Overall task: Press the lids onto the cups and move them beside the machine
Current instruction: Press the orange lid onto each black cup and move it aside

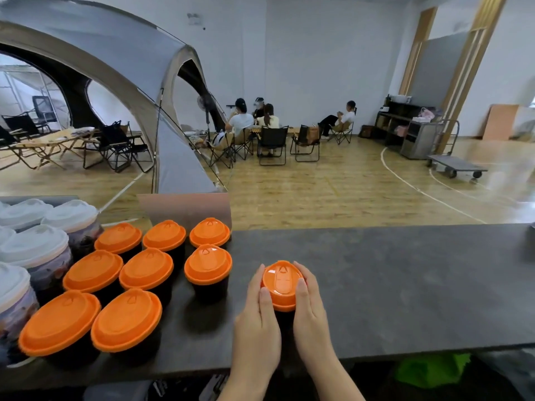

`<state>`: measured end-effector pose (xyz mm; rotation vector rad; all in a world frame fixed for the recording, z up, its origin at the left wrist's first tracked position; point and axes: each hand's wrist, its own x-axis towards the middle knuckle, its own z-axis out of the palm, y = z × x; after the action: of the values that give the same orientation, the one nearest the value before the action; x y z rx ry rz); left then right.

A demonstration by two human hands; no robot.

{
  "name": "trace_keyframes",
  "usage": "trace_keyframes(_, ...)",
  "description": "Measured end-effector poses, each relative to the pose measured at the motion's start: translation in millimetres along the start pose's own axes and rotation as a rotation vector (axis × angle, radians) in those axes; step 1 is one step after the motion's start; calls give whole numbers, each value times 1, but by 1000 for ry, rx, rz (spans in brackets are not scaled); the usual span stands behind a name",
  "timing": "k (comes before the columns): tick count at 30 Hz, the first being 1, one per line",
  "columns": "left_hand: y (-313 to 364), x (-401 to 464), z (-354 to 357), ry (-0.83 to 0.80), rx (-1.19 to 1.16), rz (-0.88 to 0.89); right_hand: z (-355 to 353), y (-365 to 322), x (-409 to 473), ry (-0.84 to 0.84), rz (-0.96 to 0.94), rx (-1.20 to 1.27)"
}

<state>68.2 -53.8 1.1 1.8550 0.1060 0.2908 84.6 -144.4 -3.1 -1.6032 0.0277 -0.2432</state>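
Bare counter [405,285] rightward; orange-lidded cups [146,269] and white-lidded cups [34,247] crowding the left.

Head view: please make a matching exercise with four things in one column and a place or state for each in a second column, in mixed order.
Things:
1. cup under the hands
2. white-lidded cups
3. left hand
4. green cloth

Places or states:
A. below the counter's near edge, at right
B. at the far left of the counter
C. apart from the others, orange lid held from both sides
D. on the lid's left side, thumb on top

Pairs: 1-C, 2-B, 3-D, 4-A
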Motion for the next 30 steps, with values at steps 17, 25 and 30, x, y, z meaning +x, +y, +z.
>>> trace_keyframes(17,34,20,118,-9,-3,4,-104,12,67,-16,-35,23)
trace_keyframes(25,18,27,137,37,52,9,-120,29,87,-89,-14,-50)
trace_keyframes(30,11,24,145,63,128,42,-125,36,87,-108,-47,-47)
